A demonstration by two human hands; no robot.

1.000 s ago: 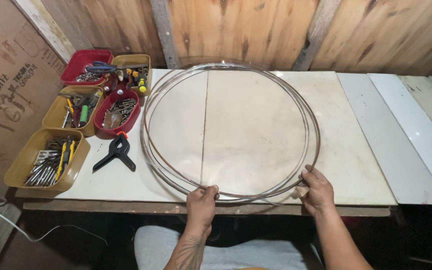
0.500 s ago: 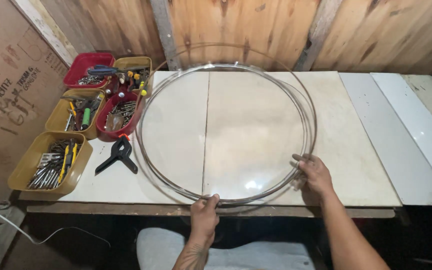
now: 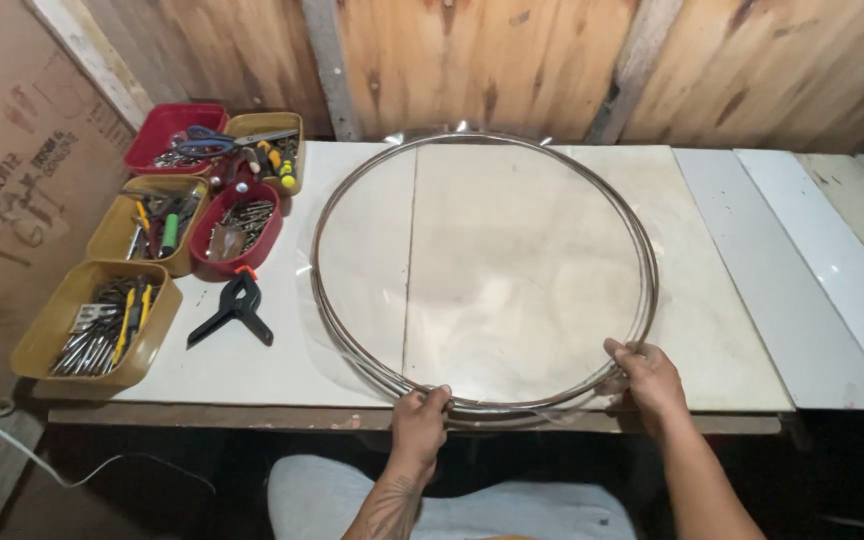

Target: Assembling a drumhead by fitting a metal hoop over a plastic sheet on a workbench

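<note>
Right hand (image 3: 649, 378) slid nearer, both gripping flat wire hoop (image 3: 324, 215), left hand (image 3: 420, 420) clenched

brown cardboard sheet (image 3: 12, 190) with dark lettering, far left

Your left hand (image 3: 419, 421) and right hand (image 3: 649, 381) are bare; a dark tattoo marks your left forearm (image 3: 384, 510); no sleeves.
</note>
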